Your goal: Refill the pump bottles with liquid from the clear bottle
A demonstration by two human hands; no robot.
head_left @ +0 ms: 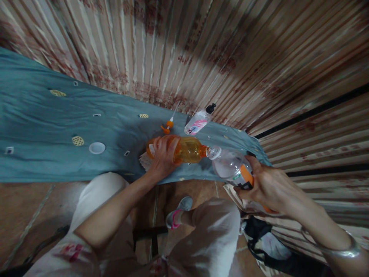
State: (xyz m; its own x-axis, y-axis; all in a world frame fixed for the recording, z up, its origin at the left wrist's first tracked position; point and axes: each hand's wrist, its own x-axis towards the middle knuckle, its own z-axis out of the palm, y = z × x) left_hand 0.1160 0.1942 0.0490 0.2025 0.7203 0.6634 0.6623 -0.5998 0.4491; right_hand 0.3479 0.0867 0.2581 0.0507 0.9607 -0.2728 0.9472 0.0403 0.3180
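My left hand (pixel 165 154) is wrapped round an amber see-through bottle (pixel 190 150) that is tilted onto its side, its neck pointing right. My right hand (pixel 259 184) grips a clear plastic bottle (pixel 229 163) with an orange and black label, tipped so its neck points left. The two bottle mouths meet or nearly meet; whether they touch I cannot tell. Just beyond the amber bottle lies an orange pump top (pixel 167 126) with a thin dip tube. Behind the necks is a clear pump bottle (pixel 198 121) with a black top and pink label.
A white round lid (pixel 97 148) lies left on the teal patterned cloth (pixel 37 127). Pleated curtains (pixel 178 50) hang close behind and to the right. My knees sit at the near edge. A black and white bag (pixel 268 242) rests on the tiled floor at lower right.
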